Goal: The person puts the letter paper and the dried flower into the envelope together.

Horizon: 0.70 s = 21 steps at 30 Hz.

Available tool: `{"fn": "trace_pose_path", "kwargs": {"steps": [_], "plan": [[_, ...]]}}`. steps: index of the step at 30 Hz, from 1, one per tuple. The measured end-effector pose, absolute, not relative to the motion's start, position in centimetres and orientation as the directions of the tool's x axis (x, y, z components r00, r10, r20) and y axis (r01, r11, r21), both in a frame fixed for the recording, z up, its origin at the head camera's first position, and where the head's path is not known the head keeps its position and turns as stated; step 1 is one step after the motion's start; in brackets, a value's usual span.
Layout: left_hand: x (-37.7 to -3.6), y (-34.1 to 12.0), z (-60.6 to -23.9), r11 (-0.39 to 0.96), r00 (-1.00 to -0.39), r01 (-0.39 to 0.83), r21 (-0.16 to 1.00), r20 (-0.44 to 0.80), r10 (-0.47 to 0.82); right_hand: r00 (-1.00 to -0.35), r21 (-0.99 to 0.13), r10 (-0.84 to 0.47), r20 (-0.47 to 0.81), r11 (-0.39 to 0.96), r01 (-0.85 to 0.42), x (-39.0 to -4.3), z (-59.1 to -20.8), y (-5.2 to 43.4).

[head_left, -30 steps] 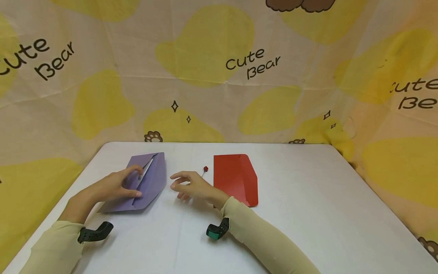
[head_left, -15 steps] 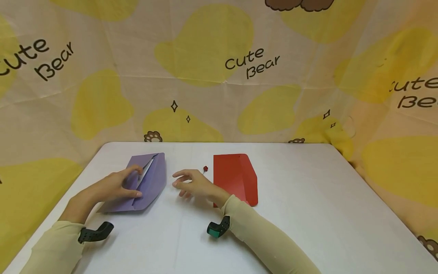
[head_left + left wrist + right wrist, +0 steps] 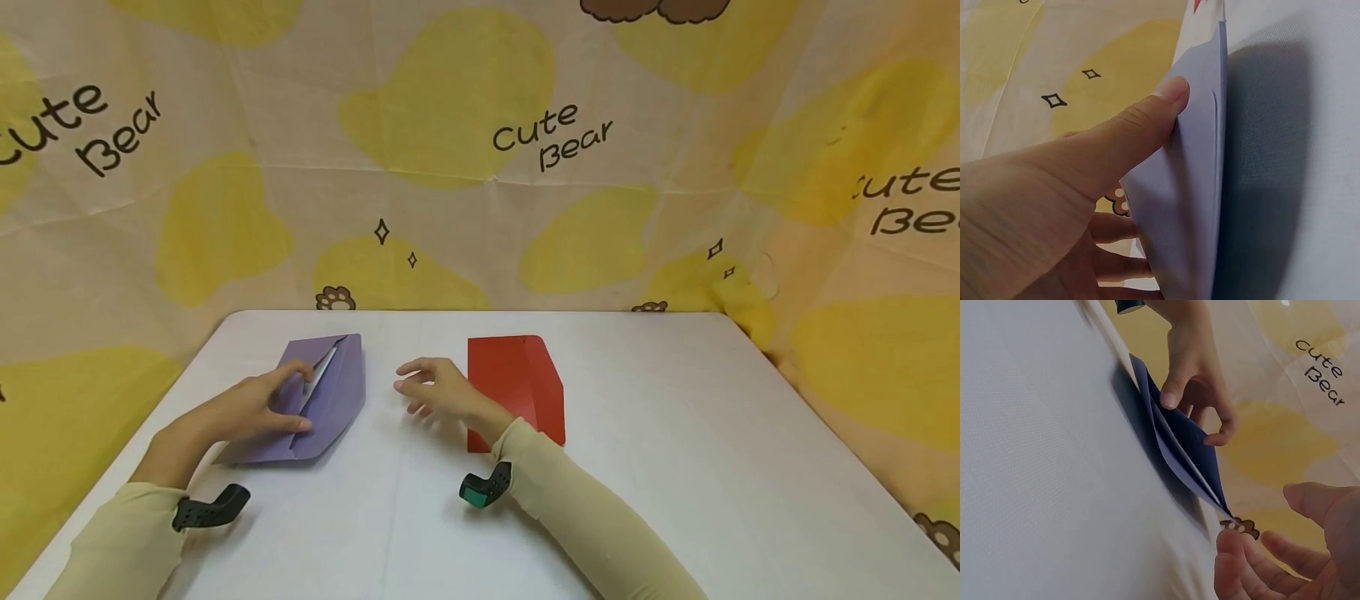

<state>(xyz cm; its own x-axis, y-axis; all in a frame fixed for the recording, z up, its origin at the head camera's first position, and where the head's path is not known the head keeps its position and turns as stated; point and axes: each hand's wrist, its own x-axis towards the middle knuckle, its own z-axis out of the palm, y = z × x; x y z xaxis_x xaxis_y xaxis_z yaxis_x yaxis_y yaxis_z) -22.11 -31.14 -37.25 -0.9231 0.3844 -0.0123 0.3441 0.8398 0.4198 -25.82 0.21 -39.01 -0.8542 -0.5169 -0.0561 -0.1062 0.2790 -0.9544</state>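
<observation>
My left hand [image 3: 258,408] grips the purple envelope [image 3: 341,408] at the left of the table, and the envelope's near side is raised off the tabletop. In the left wrist view the thumb presses on the face of the envelope [image 3: 1191,200], with the other fingers round its far side. The envelope's mouth gapes, and a white strip [image 3: 318,379] shows inside. To its right, my right hand [image 3: 442,390] hovers with loosely bent fingers and nothing held. In the right wrist view, this hand [image 3: 1285,556] is just below the envelope's tip, apart from the left hand.
A red envelope [image 3: 498,371] lies flat to the right, partly covered by my right forearm. Everything lies on a white table [image 3: 675,433]. Behind it hangs a patterned cloth [image 3: 450,100]. Each wrist wears a black band, such as the right band [image 3: 486,485].
My right hand has shifted right and slightly away from me; the small red flower on a thin stem, visible earlier, is now hidden behind it. The left hand and purple envelope stay put.
</observation>
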Motion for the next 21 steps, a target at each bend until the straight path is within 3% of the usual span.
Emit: {"fn": "trace_pose_path", "kwargs": {"steps": [21], "plan": [[-22.1,-31.2,-37.2,0.84,-0.923,0.343,0.42,-0.013,0.384,-0.913,-0.917,-0.376,-0.157,0.398,-0.006,-27.4,-38.6,2.8]]}}
